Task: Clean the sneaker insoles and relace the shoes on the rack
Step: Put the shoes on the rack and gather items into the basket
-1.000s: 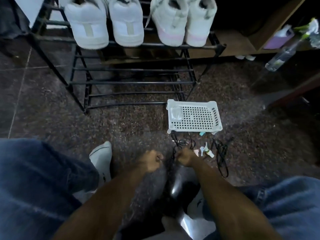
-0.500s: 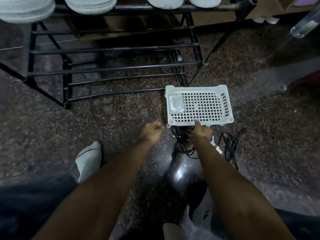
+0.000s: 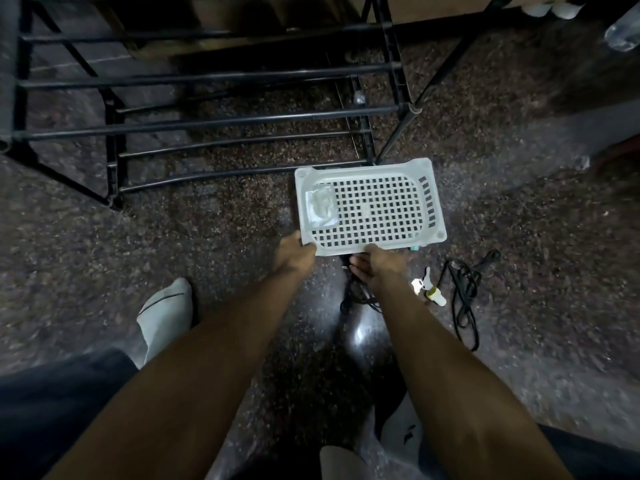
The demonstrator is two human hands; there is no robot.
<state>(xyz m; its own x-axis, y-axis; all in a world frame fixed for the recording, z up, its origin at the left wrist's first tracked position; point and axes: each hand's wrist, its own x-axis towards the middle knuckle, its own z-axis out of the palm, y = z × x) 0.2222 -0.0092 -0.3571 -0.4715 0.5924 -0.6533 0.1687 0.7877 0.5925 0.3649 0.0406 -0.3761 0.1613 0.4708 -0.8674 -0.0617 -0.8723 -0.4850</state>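
Note:
A white perforated plastic basket [image 3: 429, 174] sits on the speckled floor in front of the black metal shoe rack [image 3: 242, 119]. My left hand [image 3: 294, 256] grips its near left corner. At the near rim, my right hand [image 3: 377, 265] holds on with fingers curled under it. A tangle of black laces [image 3: 360, 299] lies on the floor just below my right hand. A second black lace bundle [image 3: 465, 299] lies further right. No sneakers show on the visible rack bars.
A small clear packet [image 3: 320, 206] lies at the basket's left end. Small white and yellow bits [image 3: 429, 291] lie between the lace bundles. My white-socked foot [image 3: 166, 317] is at left. A clear bottle [image 3: 623, 32] shows at top right.
Both hands moved forward from the laces to the basket's near edge and took hold of it. The view tipped down, so the sneakers on the rack's top shelf left the frame.

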